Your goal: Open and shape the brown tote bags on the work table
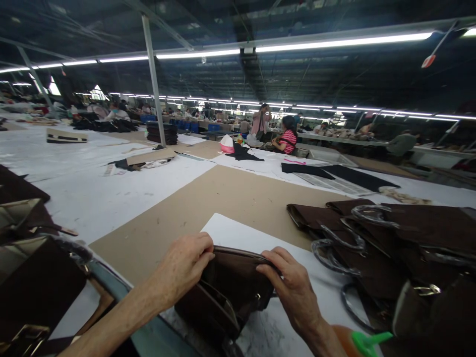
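A dark brown handbag (pixel 238 277) stands at the near edge of the table, its mouth gaping toward me. My left hand (pixel 191 260) pinches the far rim of the bag at its left end. At the right end of that same rim, my right hand (pixel 290 282) grips the edge between thumb and fingers. The lining inside looks dark, with a small shiny spot low on the right. Below my right wrist is a bottle with a green nozzle (pixel 366 343), partly covered by the forearm.
Several brown bags (pixel 420 233) with plastic-wrapped handles lie piled at right. More brown bags (pixel 33 287) sit at left. Tan board (pixel 223 193) and white paper (pixel 148 198) cover the table. Black fabric pieces (pixel 345 174) lie farther off. A person in a striped shirt (pixel 288 141) sits beyond.
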`<action>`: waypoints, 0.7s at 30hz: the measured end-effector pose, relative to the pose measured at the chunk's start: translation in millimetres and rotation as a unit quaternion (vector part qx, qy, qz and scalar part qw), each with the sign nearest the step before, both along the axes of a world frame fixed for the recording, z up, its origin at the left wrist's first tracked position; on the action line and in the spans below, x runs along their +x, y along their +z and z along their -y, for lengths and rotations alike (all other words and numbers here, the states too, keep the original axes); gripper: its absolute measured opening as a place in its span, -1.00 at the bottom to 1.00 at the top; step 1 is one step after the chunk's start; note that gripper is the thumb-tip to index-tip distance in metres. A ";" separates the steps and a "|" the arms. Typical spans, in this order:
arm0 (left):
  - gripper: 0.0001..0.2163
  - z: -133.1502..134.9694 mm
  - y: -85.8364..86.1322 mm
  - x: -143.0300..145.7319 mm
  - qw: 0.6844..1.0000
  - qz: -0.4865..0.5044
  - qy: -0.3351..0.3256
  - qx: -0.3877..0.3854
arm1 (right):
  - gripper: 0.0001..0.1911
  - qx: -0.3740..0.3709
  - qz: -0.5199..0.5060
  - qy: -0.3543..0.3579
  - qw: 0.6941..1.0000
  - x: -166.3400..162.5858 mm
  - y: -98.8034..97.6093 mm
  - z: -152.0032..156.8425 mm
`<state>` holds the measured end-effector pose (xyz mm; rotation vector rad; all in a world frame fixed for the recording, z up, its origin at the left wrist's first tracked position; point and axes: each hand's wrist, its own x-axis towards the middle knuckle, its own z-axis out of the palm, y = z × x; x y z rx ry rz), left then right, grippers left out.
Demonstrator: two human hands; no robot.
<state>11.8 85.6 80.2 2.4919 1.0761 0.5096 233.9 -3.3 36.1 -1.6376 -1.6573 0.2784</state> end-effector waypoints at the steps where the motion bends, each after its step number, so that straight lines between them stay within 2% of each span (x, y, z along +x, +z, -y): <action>1: -0.87 0.1 -0.1 -0.1 1.000 0.000 0.000 -0.001 | -0.87 -0.007 -0.014 0.003 1.000 -0.2 1.4 -0.1; 9: -0.87 -0.4 0.3 0.2 1.000 0.027 -0.002 -0.011 | -0.81 -0.037 -0.144 0.016 0.989 -2.6 7.0 -3.0; 21: -0.86 2.9 -1.5 -1.2 0.998 0.056 -0.009 -0.015 | -0.76 -0.032 -0.110 -0.005 0.993 -7.1 3.5 -4.0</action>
